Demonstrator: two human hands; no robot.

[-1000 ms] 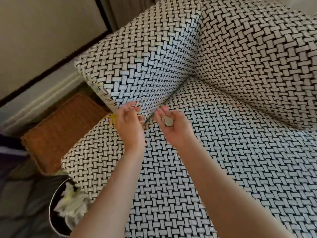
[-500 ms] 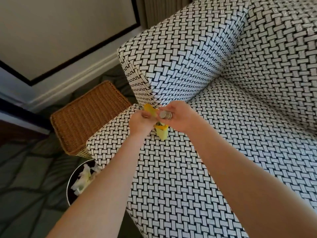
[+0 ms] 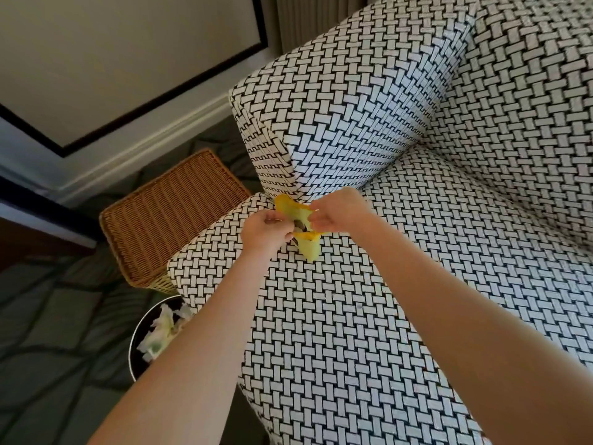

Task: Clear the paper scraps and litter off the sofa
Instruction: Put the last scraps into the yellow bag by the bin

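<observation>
Nearest to me, on the floor at seven o'clock from the hands, stands the round bin (image 3: 132, 345), with pale scraps lying inside. Above the sofa seat (image 3: 353, 348), close to its front corner, the left hand (image 3: 264, 231) and the right hand (image 3: 341, 211) both pinch one yellow scrap (image 3: 293, 207), each on its own side, so the thin piece is stretched between them. I think it may tear, and a bit could fall on the seat or slip into the gap under the armrest (image 3: 346, 101) at twelve o'clock. Something small and grey sits in the fold. I cannot tell what it is, but it may drop out. The bin is low, so a careless release could miss it and land on the floor near the wicker basket (image 3: 170, 216) at ten o'clock.
</observation>
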